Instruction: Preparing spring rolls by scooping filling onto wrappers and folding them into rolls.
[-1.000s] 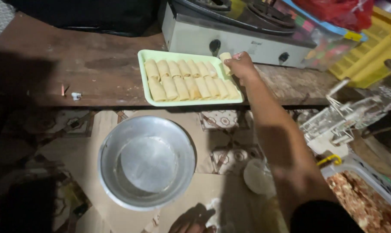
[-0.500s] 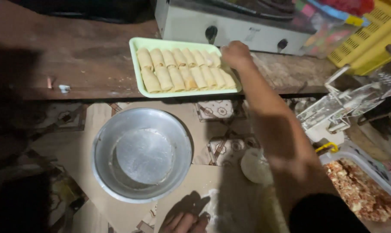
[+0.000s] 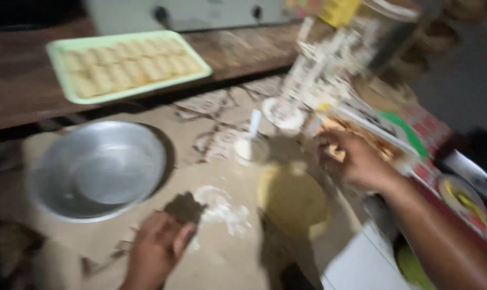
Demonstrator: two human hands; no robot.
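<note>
Fingers (image 3: 329,147) of your right hand (image 3: 356,161) curl into soft, crumbly filling (image 3: 362,137), so pinch gently, while your left hand (image 3: 157,249) rests flat, holding nothing.

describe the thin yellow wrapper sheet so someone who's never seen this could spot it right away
Start at the big round metal bowl on the brown work surface, then look right past the white flour patch. The thin yellow wrapper sheet lies flat there, just below and left of the right hand. It is the only pale yellow, round, flat piece on the surface; the rolls sit apart in the green tray.
</note>
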